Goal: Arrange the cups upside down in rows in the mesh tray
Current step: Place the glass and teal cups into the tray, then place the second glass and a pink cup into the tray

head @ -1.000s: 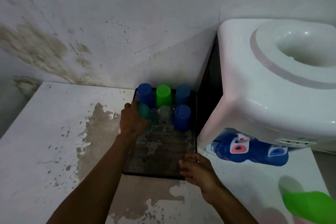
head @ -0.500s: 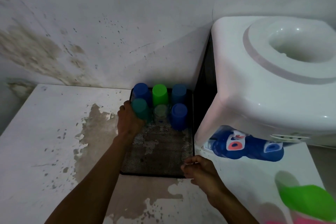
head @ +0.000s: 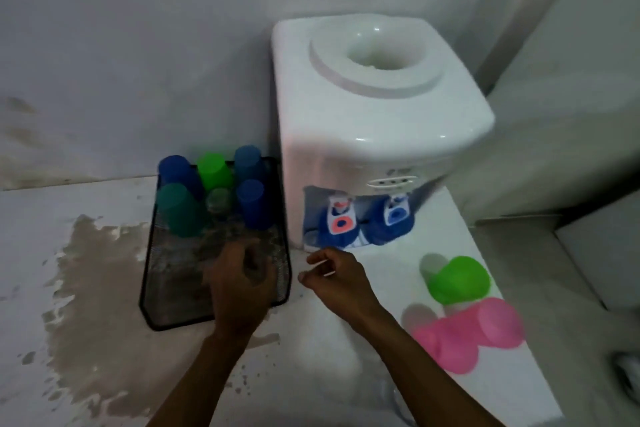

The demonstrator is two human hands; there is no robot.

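Observation:
The black mesh tray (head: 175, 314) lies on the white table beside the dispenser. Upside down in its far half stand several cups: a dark blue cup (head: 175, 168), a green cup (head: 214, 170) and a blue cup (head: 248, 159) in the back row, then a teal cup (head: 180, 210), a clear cup (head: 218, 200) and a blue cup (head: 252, 202). My left hand (head: 239, 282) hovers over the tray's near half, loosely curled, holding nothing. My right hand (head: 334, 276) is just right of the tray, fingers loosely curled, empty. A green cup (head: 459, 280) and two pink cups (head: 446, 345) (head: 498, 322) lie on their sides at the right.
A white water dispenser (head: 374, 121) with blue taps (head: 341, 225) stands right against the tray's right side. The table (head: 52, 218) has peeled brown patches. The table's right edge runs just beyond the pink cups.
My left hand let go of the teal cup, which now stands in the second row, and drew back over the tray's near half. The view swung right, showing the pink cups.

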